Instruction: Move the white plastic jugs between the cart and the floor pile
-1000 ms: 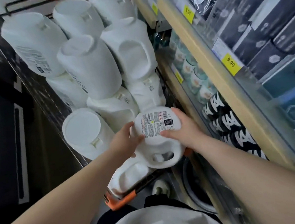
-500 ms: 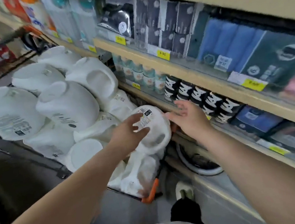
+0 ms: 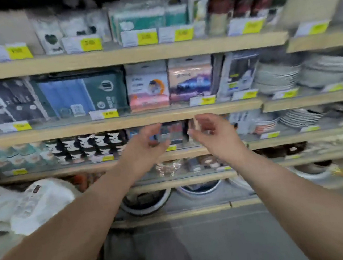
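My left hand (image 3: 144, 147) and my right hand (image 3: 213, 135) are raised side by side in front of a store shelf (image 3: 121, 122), palms turned toward each other, fingers loosely curved and holding nothing. Between and behind them stand small packaged goods (image 3: 173, 134) on the third shelf down. The white jugs (image 3: 35, 204) lie in the cart at the lower left, apart from both hands. The picture is blurred by motion.
Wooden shelves carry packaged cloths (image 3: 81, 94), black-and-white cups (image 3: 89, 145), stacked plates (image 3: 277, 75) and bowls (image 3: 145, 201) near the floor. Yellow price tags (image 3: 146, 36) line the shelf edges. Grey floor (image 3: 204, 246) lies below.
Both hands have let go of the white jug and risen toward the shelf. The view has swung right from the cart to face the shelves.
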A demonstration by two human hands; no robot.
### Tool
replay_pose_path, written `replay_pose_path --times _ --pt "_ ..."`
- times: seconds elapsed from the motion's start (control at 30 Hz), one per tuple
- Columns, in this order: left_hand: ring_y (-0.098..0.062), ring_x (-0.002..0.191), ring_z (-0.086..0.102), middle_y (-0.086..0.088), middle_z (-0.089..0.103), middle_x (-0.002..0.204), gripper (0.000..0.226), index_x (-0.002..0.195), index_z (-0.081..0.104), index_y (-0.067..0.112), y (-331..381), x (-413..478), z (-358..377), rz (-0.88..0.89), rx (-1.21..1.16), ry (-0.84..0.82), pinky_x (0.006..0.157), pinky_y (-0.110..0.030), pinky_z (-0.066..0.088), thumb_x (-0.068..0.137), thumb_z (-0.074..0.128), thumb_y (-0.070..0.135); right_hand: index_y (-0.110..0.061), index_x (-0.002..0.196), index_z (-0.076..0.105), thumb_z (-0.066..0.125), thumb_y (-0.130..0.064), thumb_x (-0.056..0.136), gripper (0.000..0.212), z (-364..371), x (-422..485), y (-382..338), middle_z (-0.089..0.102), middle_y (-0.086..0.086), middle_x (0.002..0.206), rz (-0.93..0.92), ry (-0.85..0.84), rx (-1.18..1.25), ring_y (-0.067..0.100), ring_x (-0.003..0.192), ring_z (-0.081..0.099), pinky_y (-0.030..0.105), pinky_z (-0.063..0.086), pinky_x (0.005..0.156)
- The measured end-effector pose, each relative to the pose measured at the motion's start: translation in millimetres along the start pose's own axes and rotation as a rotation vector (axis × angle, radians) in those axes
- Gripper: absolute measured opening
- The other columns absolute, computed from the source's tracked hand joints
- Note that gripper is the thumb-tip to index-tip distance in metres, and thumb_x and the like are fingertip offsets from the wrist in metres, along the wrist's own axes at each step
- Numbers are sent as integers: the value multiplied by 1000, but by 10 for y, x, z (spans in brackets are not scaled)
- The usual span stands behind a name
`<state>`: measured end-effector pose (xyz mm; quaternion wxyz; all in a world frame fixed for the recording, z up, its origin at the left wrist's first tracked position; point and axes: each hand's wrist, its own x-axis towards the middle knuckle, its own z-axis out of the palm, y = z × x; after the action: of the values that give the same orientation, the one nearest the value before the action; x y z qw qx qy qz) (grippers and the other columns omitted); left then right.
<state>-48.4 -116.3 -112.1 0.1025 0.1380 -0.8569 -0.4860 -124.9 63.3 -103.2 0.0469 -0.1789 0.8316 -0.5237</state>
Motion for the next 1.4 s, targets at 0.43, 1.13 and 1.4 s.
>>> replay_pose_path --times 0.43,1.13,1.4 --pt "-8 101 63 11 62 122 40 114 55 43 2229 187 3525 366 -196 -457 93 -31 51 88 70 17 -21 128 57 71 -33 86 46 -3602 -900 1554 61 -4 123 228 498 -91 11 115 55 19 48 80" --pt "-12 104 61 8 56 127 47 131 53 31 4504 1225 8360 691 -88 -1250 90 -24 46 89 68 18 -14 127 59 72 -29 85 46 -7002 -930 3891 60 -4 120 731 1269 -68 9 106 56 22 43 90" --pt "-10 106 61 14 56 126 46 130 53 34 5183 1019 10185 689 -29 -1324 94 -29 46 89 69 23 -15 131 57 71 -29 87 48 -8465 -1348 4944 61 2 128 851 1337 -15 15 118 56 33 45 102"
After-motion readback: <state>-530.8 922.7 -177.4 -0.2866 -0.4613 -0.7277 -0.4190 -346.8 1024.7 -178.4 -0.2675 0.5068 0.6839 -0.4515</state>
